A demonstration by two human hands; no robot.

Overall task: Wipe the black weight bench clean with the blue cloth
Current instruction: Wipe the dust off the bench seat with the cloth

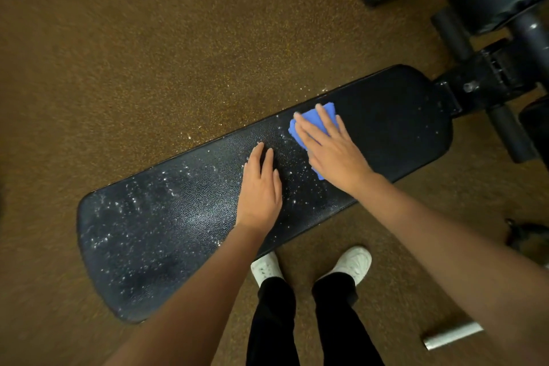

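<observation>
The black weight bench [166, 226] runs diagonally from lower left to upper right, its pad speckled with white crumbs and dust, thickest on the left and middle. My right hand [329, 148] lies flat on the folded blue cloth [312, 119], pressing it onto the pad right of centre. My left hand [261, 184] rests palm down on the bare pad just left of the cloth, fingers together, holding nothing. The pad to the right of the cloth looks darker with only a few specks.
Brown speckled carpet [118, 53] surrounds the bench, with white specks beside its far edge. The bench's black frame and foam rollers [487, 74] stand at the upper right. A silver metal bar [451, 336] lies on the floor at lower right. My white shoes [353, 264] stand by the near edge.
</observation>
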